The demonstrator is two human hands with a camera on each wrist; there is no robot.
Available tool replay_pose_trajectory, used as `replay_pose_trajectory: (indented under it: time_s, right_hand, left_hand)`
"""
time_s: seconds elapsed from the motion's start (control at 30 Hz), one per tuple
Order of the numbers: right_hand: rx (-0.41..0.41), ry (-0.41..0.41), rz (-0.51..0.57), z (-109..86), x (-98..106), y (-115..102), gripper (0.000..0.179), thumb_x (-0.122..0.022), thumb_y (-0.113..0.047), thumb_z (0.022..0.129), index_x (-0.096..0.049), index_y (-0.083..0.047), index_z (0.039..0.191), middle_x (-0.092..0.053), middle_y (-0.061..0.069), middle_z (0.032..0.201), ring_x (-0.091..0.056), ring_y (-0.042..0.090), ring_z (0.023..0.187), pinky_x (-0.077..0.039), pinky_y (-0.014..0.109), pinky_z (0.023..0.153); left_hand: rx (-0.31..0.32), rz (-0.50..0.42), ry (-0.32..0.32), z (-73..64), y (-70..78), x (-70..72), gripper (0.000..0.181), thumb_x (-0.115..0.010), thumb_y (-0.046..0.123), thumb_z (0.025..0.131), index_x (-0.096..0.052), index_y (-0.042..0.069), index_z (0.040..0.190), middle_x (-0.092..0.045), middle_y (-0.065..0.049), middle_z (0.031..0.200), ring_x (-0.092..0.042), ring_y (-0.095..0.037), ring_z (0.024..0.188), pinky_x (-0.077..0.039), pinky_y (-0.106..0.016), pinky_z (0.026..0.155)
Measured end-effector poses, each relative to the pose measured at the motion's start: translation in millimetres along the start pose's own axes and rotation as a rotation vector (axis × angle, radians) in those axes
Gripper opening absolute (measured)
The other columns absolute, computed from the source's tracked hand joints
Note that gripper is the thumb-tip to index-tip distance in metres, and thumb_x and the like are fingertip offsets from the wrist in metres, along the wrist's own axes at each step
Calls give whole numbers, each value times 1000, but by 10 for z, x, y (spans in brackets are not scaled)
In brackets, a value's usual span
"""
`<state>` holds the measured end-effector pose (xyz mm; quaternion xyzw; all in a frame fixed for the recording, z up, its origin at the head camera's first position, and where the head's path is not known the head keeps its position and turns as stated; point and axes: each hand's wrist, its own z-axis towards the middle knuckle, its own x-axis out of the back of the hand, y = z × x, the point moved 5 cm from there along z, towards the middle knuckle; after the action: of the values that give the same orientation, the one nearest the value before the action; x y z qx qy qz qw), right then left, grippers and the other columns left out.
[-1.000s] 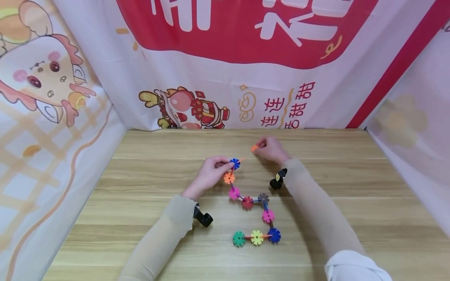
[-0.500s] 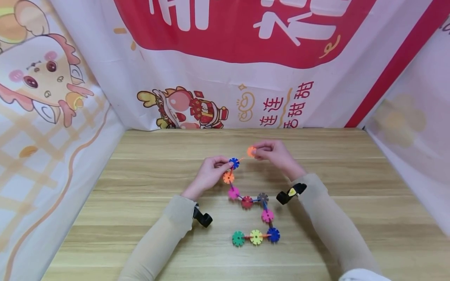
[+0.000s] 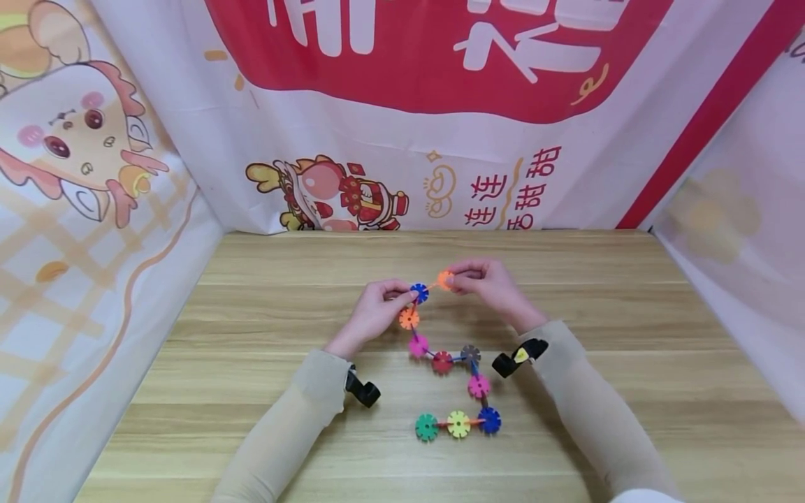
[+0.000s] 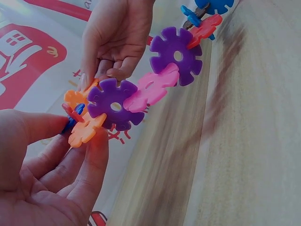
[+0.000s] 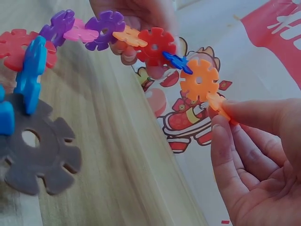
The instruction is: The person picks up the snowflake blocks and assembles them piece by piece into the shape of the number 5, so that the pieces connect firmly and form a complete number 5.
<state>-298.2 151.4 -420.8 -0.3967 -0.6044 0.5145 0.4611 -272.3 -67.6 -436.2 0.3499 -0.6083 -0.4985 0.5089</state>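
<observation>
A zigzag chain of notched plastic snowflake discs winds across the table, from a green disc (image 3: pixel 426 427) at the near end to the hands at the far end. Thumb and fingers of my left hand (image 3: pixel 374 311) pinch the blue disc (image 4: pixel 74 118) close to that far end. Beyond it an orange disc (image 5: pixel 200 80) stands edge-on to the head view. My right hand (image 3: pixel 497 285) pinches another orange disc (image 5: pixel 219 106), its edge meeting the first orange one at a slot. How deeply the two slots engage I cannot tell.
The chain's middle, with a red disc (image 3: pixel 442 362) and a grey-brown disc (image 3: pixel 470 354), lies between the forearms. Black wrist cameras (image 3: pixel 363 390) hang at both cuffs. A printed cloth (image 3: pixel 390 126) rises behind the wooden table (image 3: pixel 264 335).
My right hand has turned and come left and nearer, bringing its orange disc from apart to the chain's end. My left hand keeps its grip on the blue disc.
</observation>
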Motion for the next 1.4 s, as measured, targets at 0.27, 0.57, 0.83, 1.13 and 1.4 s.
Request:
replay_pose_trajectory:
  time_s: [0.27,0.57,0.83,1.13,1.4]
  right_hand:
    - [11,-25,-32,-19,-53,22,27,-75,-10,94,-69,1,117,-75,13,104,-67,43,102,-54,52,93]
    - [-6,-4,-17,-16,-116,40,25,-75,-8,93,-69,2,116,-74,14,103,-69,38,99,-55,51,92]
    - [-45,28,25,-47,-175,60,24,-74,-5,93,-69,2,115,-74,14,103,-69,36,99,-53,52,95]
    - [-16,35,68,-30,-168,71,26,-74,-8,94,-69,2,117,-73,14,106,-71,23,91,-55,46,93]
    - [-2,46,114,-19,-93,56,31,-76,-12,94,-68,2,121,-73,14,110,-70,29,98,-55,44,93]
  left_hand:
    - [52,9,-54,3,-33,-47,40,-68,42,98,-75,6,112,-76,-4,100,-68,-24,96,-53,-36,85]
    - [57,22,-86,15,-61,-53,49,-65,50,98,-77,5,113,-76,1,101,-65,-26,94,-51,-36,82]
    - [37,-9,-90,8,-73,-63,46,-65,45,99,-76,3,114,-76,1,100,-67,-32,99,-52,-35,81]
    - [51,-11,-77,30,-59,-66,48,-64,48,99,-76,5,116,-76,-7,103,-59,-18,77,-48,-31,69]
    - [52,-43,-68,26,-53,-49,51,-70,46,96,-69,6,127,-74,-7,111,-68,-23,108,-53,-38,95]
